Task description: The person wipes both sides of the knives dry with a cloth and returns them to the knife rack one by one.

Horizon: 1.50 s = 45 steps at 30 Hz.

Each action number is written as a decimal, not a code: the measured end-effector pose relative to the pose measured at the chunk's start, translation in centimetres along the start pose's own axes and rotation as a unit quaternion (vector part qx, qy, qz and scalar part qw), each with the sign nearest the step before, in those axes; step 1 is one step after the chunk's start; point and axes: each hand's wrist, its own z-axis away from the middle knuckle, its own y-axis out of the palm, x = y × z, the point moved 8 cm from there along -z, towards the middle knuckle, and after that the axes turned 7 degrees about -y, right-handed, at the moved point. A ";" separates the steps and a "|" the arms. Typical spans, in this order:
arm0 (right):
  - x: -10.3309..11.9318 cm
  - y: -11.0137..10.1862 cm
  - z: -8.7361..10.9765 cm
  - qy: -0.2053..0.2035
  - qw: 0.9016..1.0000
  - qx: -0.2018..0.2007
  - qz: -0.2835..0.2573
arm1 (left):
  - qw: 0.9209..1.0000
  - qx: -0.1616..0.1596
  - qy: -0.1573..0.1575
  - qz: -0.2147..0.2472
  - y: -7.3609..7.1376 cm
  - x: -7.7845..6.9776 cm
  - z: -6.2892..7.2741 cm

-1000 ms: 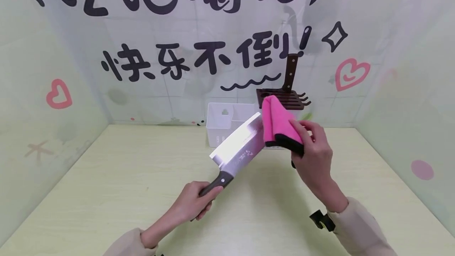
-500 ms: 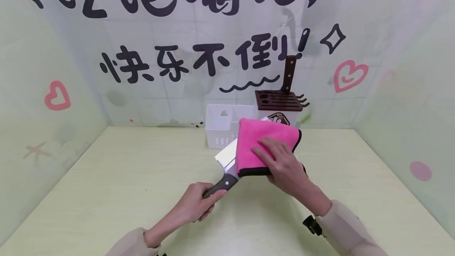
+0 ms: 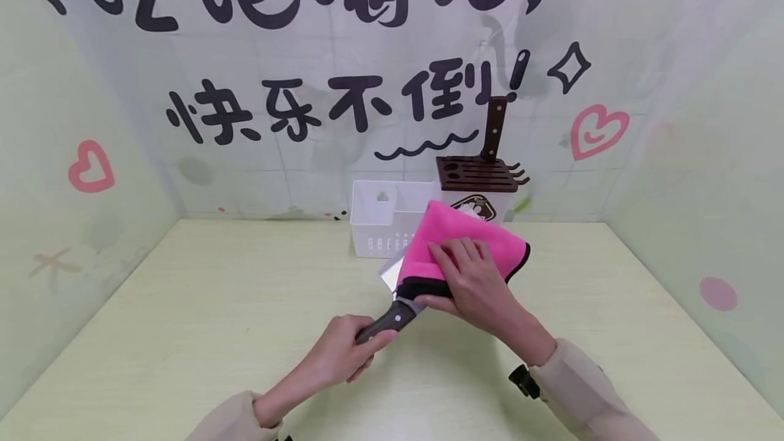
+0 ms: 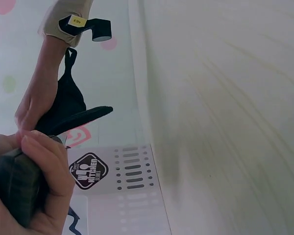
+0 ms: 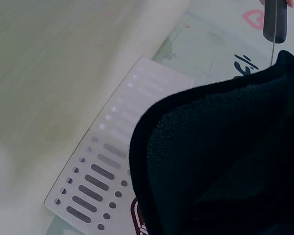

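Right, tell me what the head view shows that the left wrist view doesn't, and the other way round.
Only the head view: the pink face of the cloth, the brown slotted top at the back and the upright handle above it.
Only the left wrist view: a yellow label on the black device at the right sleeve.
Both: the left grip around the cleaver's handle, the right grip and an emblem on the white holder.
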 end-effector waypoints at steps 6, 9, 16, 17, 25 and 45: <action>-0.4 0.0 0.0 0.050 0.996 0.024 -0.074 | 1.000 0.002 -0.004 0.009 0.1 0.2 0.2; -0.7 -0.2 -0.1 0.068 0.994 0.015 -0.079 | 1.000 0.004 -0.006 0.014 0.1 0.2 0.3; -0.9 -0.1 -0.1 0.087 0.994 0.003 -0.070 | 1.000 0.000 -0.001 0.019 0.0 0.0 0.3; -0.9 -0.1 -0.1 0.090 0.994 0.006 -0.066 | 1.000 0.001 -0.001 0.019 0.0 0.0 0.3; 0.0 -0.3 -0.6 0.095 0.995 0.004 -0.017 | 1.000 -0.004 0.001 0.011 0.2 0.1 0.8; 3.7 -0.2 -0.2 -0.011 1.000 -0.002 0.013 | 1.000 -0.017 0.008 0.015 -0.5 0.1 1.1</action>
